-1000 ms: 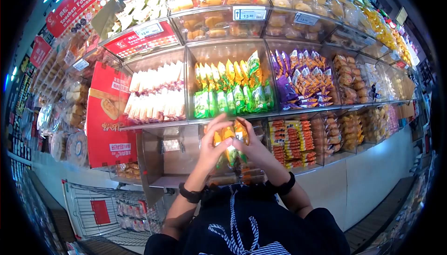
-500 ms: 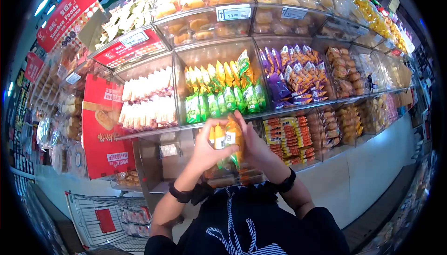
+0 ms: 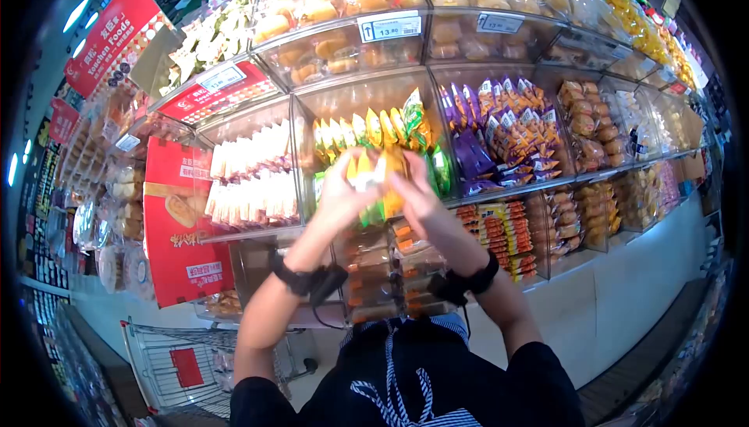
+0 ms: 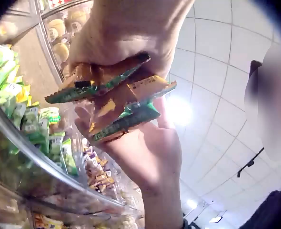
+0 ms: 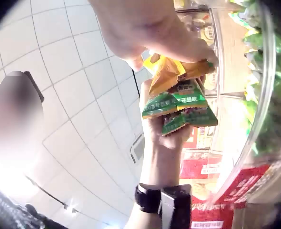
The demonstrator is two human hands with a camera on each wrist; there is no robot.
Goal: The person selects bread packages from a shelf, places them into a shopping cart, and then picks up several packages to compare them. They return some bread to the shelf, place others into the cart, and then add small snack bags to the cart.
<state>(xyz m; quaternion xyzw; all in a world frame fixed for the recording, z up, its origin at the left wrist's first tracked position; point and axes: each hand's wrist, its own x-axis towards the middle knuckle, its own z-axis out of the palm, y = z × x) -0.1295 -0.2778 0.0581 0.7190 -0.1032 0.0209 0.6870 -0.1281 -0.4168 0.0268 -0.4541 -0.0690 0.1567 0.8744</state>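
Note:
Several small snack packets (image 3: 384, 176), yellow-orange and green, are bunched between my two hands in front of the middle bin. My left hand (image 3: 341, 197) grips the bunch from the left. On the other side my right hand (image 3: 419, 194) pinches the packets with thumb and fingers. In the left wrist view, green-edged packets (image 4: 126, 124) stick out below the left palm, with the right hand (image 4: 152, 150) behind them. The right wrist view has the right fingers (image 5: 190, 50) on an orange packet, above green packet ends. Behind the hands, matching packets (image 3: 374, 127) stand in the bin.
Neighbouring bins hold white-wrapped sticks (image 3: 253, 197) and purple-and-orange packets (image 3: 511, 134). A clear ledge (image 3: 515, 189) runs along the bin fronts. Brown-wrapped packs (image 3: 370, 271) fill the bin below the hands. A shopping cart (image 3: 187, 368) stands at lower left.
Both hands have risen with the packets, from in front of the lower shelf to the front of the middle bin. The right fingers now bend round the packets. The head view has shifted slightly.

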